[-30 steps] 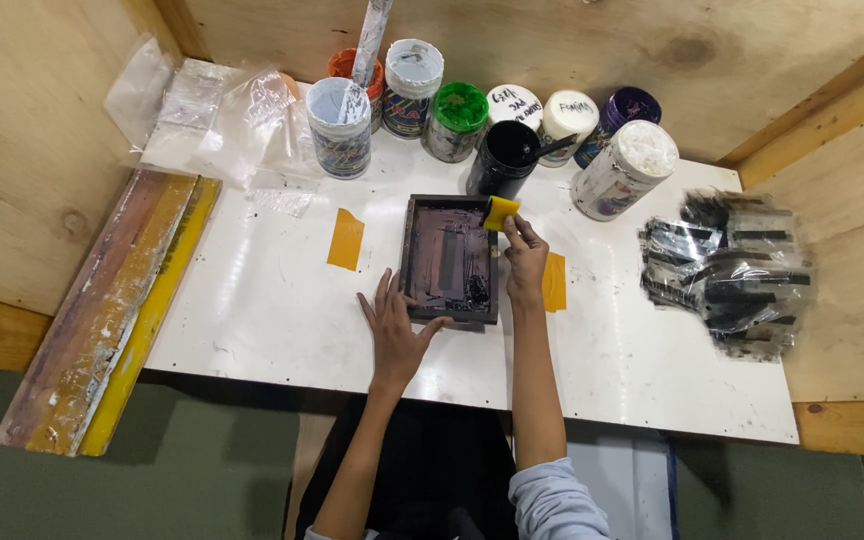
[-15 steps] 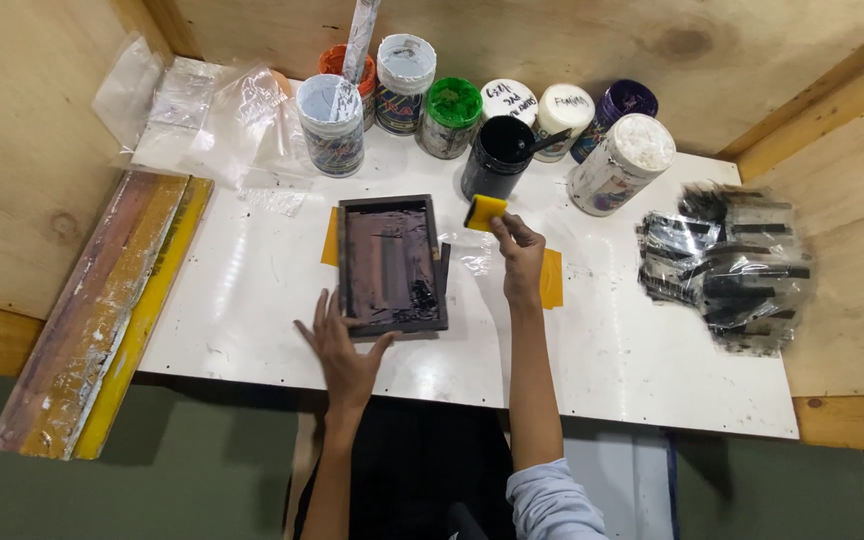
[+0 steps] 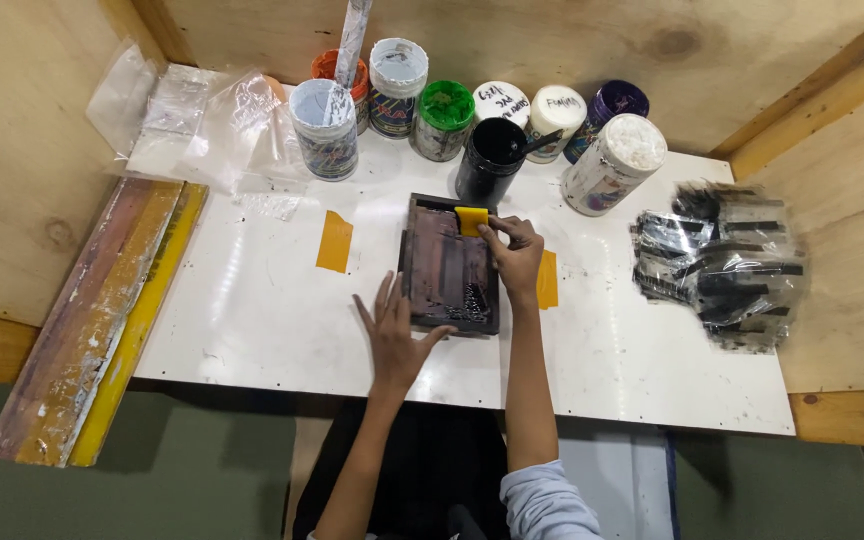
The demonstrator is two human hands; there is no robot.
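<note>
White tabletop set in plywood alcove; wooden back wall with dark knot, side panels left and right. Grey-green floor below front edge. Lit evenly from above, soft glare on board

Right hand presses yellow squeegee onto dark screen frame.

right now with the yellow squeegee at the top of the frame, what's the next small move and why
Probably draw the yellow squeegee toward the body along the dark screen frame. The right hand holds it at the frame's far end, and the left hand lies flat at the near left corner, steadying the frame on the white table.
</note>
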